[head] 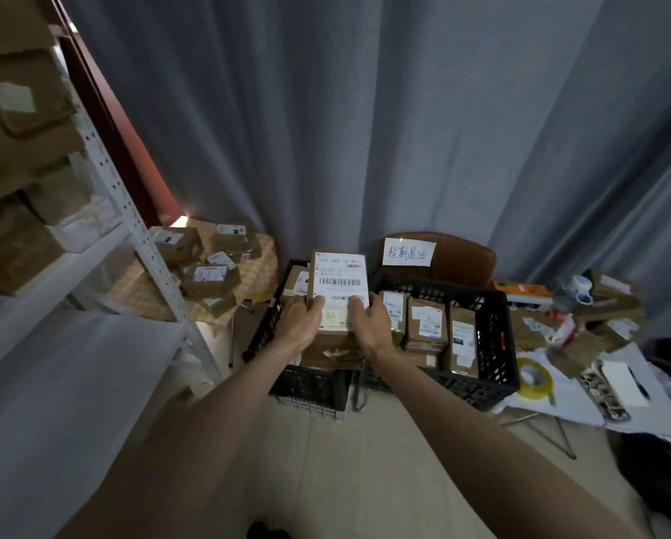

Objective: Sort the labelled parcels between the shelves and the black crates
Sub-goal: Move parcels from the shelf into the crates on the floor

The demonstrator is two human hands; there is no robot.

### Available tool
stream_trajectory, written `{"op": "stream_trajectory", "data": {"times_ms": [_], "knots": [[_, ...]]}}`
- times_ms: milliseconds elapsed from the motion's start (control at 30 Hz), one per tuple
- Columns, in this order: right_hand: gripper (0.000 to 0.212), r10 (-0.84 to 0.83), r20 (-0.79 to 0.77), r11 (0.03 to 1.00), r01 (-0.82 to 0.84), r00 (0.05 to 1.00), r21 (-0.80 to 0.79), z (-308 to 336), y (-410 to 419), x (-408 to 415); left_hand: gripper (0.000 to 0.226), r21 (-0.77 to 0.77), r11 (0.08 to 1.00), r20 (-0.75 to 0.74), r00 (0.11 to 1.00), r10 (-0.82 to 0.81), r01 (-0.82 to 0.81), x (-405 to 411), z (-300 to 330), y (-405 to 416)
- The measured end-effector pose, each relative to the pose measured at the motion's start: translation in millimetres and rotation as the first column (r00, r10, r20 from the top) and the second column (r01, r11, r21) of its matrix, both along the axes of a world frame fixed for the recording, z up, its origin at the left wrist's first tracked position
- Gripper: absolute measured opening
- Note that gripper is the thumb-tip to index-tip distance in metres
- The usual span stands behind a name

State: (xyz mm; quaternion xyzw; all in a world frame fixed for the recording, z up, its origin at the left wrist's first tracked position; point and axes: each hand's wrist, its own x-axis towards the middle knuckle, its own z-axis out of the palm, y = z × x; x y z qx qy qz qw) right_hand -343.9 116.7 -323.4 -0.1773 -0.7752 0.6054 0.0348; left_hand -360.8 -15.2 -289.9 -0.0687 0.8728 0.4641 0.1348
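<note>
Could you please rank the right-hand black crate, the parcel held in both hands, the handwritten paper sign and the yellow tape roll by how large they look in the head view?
1. right-hand black crate
2. held parcel, gripped by the left hand and the right hand
3. handwritten paper sign
4. yellow tape roll

The sign and the tape roll look close in size, and the sign sits farther away, so their order is unsure.

We face a grey curtain (365, 122) hanging in long folds across the whole back of the room, with pale floor tiles (384, 461) under us. A dark red post (104, 110) rises at the left, and a brown chair (462, 258) carrying a handwritten paper sign (408, 252) stands against the curtain.
</note>
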Motion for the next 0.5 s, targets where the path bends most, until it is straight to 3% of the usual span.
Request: {"op": "stream_trajectory", "data": {"times_ms": [133,233,400,500], "knots": [[0.077,-0.041,0.081,0.999,0.043,0.996,-0.012,-43.5,14.0,-53.4,0.085,-0.020,0.999,0.040,0.998,-0.048,0.049,-60.7,-42.5,8.5],[0.088,-0.083,0.153,0.996,0.085,0.985,-0.010,-66.1,21.2,-93.8,0.061,-0.021,0.994,0.070,0.992,-0.107,0.109,-99.6,-50.3,17.2],[0.058,-0.109,0.252,0.991,0.126,0.961,-0.052,-71.2,24.5,-160.4,0.043,0.031,0.981,0.165,0.968,-0.191,0.189,-187.5,-92.1,26.9],[0.061,-0.124,0.326,0.987,0.151,0.937,-0.059,-98.6,23.7,-209.5,0.030,0.054,0.979,0.218,0.954,-0.203,0.196,-237.9,-116.2,28.2]]}}
